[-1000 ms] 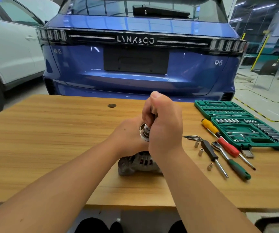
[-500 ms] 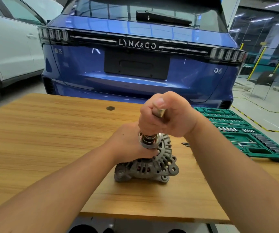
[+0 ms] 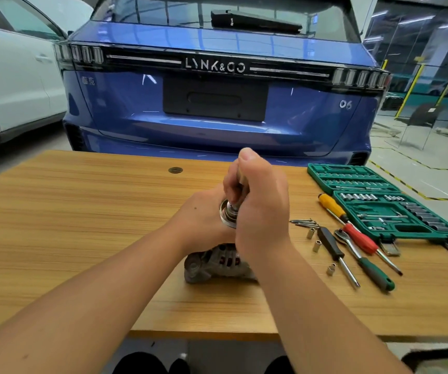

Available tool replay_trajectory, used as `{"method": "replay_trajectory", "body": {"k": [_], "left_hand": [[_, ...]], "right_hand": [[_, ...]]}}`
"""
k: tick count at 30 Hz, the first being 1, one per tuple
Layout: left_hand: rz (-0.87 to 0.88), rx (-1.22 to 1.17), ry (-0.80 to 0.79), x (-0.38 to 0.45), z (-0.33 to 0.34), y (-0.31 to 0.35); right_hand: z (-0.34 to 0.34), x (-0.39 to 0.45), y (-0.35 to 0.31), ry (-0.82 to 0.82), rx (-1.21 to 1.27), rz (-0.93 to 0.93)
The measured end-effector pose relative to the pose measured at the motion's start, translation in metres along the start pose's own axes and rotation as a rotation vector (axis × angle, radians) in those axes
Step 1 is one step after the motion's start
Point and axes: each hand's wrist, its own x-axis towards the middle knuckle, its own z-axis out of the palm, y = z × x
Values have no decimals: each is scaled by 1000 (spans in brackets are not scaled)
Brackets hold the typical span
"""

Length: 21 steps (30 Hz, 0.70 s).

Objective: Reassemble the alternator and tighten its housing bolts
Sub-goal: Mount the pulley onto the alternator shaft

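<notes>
Right hand (image 3: 260, 203) swung back over grey cast-metal alternator (image 3: 217, 261), gripping a socket tool | left hand (image 3: 198, 217) held pulley | step: tightening; next: steady turn.

Blue car (image 3: 217, 125) tailgate: "LYNK&CO" centre, "06" lower right.

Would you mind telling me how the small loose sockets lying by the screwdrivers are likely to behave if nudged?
The loose sockets look like short, smooth metal cylinders, so they would probably roll or skid on the slick wooden table. The one lying on its side seems readiest to roll. They are likely rigid and dense for their size, and awkward to pinch.
</notes>
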Motion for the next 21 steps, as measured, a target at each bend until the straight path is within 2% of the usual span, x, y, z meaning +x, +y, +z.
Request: {"method": "replay_trajectory", "body": {"k": [6,8,10,12,14,17,21], "left_hand": [[-1,-35,57,-2,1,-7],[-22,-5,43,-2,3,-8],[-31,-25,43,-1,4,-9],[-21,-3,42,0,4,-9],[-27,-9,23,1,3,-8],[-15,-39,6,0,2,-7],[-14,-20,16,-2,1,0]], "right_hand": [[-56,64,-16,-771,-10,123],[-58,78,-17,-949,-6,235],[-52,80,-15,-1031,34,342],[-43,72,-10,-983,92,372],[-37,60,-4,-841,147,339],[-26,36,-4,-495,153,230],[3,10,-4,7,-2,83]]}}
